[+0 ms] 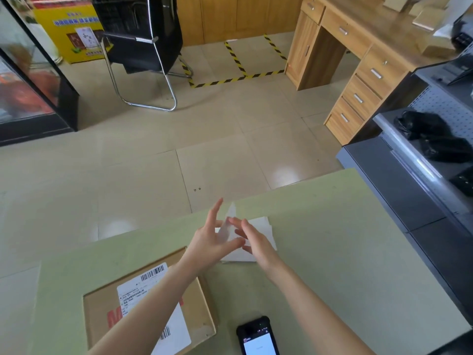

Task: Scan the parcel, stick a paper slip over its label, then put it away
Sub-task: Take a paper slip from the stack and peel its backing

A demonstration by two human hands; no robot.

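A flat cardboard parcel [107, 313] lies at the near left of the green table [332, 252], its white shipping label [143, 285] facing up and partly hidden by my left forearm. A small stack of white paper slips [261, 226] lies further back on the table. My left hand [212, 242] and my right hand [253, 242] meet above the stack, and one blurred slip [230, 216] is pinched between their fingers, lifted and tilted. A handheld scanner [258, 339] with a lit screen lies at the near edge, untouched.
Tiled floor lies beyond the table's far edge. A grey metal shelf unit [399, 180] with black bags [432, 139] stands close on the right. Further back stand a wooden desk [358, 62], a black chair [143, 47] and a glass-fronted cabinet [30, 93] on the left.
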